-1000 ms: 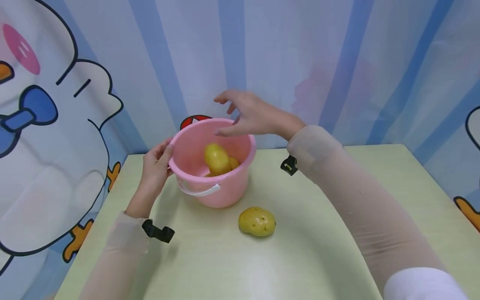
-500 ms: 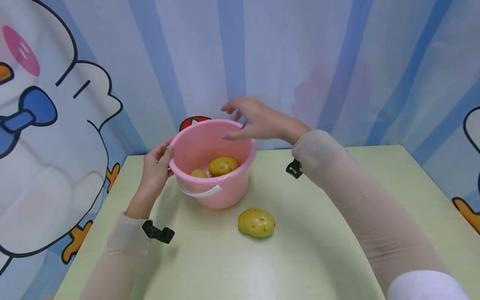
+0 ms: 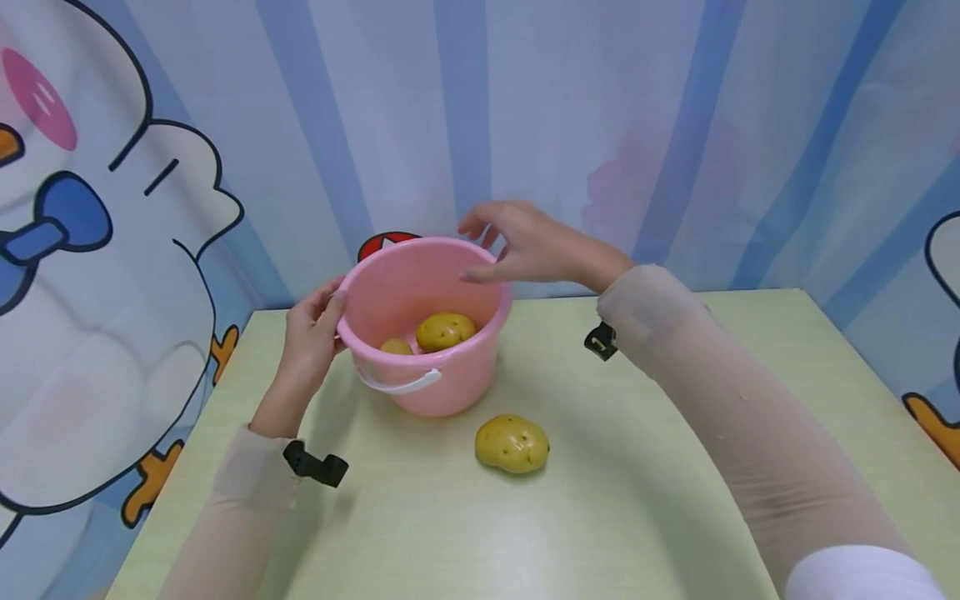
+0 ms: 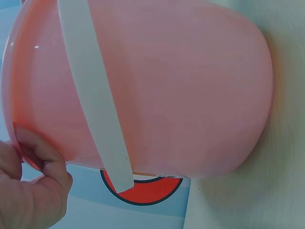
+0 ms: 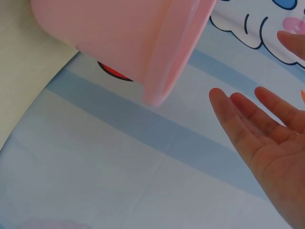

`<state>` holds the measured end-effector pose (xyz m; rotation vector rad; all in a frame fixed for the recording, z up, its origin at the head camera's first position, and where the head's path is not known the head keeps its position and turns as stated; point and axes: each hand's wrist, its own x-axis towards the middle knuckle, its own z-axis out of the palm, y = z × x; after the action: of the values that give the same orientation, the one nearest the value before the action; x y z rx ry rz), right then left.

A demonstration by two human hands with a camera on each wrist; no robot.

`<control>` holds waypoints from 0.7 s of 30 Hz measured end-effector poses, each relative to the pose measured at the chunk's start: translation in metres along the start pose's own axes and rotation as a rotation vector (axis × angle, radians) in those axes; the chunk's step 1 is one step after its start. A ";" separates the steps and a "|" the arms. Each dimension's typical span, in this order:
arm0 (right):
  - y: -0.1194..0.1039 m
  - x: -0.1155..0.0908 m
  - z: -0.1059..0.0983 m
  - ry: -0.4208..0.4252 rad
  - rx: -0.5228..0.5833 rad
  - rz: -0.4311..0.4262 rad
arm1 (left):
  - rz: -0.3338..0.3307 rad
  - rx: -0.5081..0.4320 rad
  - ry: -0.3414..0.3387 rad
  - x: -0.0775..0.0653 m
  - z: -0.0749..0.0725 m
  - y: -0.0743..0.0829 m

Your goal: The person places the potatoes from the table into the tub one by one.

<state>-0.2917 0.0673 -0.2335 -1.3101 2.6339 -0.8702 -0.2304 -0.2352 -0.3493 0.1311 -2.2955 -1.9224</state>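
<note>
A pink bucket (image 3: pixel 450 387) with a white handle (image 3: pixel 401 385) stands near the table's back edge. My left hand (image 3: pixel 309 337) grips its rim on the left side; in the left wrist view the fingers (image 4: pixel 40 148) curl over that rim. Inside the bucket lie a yellow potato (image 3: pixel 445 332) and, beside it, a paler round thing (image 3: pixel 396 347), partly hidden by the front wall. Above the bucket's right rim hovers my right hand (image 3: pixel 536 246), fingers spread and holding nothing. Another potato (image 3: pixel 512 444) rests on the table in front of the bucket.
The pale table (image 3: pixel 420 525) ends at the back against a blue striped curtain (image 3: pixel 570 100) printed with cartoon figures. Each wrist wears a black camera mount, such as the left mount (image 3: pixel 315 463).
My right hand has let a potato drop into the bucket, then drawn back to the right and slightly down. The left hand, the bucket and the potato on the table stay put.
</note>
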 end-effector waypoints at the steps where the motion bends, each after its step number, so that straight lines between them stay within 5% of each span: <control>1: 0.001 -0.001 0.000 0.001 0.000 0.000 | -0.001 0.000 0.000 0.000 0.000 0.000; 21: 0.016 -0.020 -0.001 0.018 0.010 0.018 | 0.012 -0.004 0.006 0.001 0.001 -0.001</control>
<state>-0.2908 0.0904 -0.2451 -1.2798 2.6473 -0.8947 -0.2320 -0.2350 -0.3505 0.1218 -2.2832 -1.9188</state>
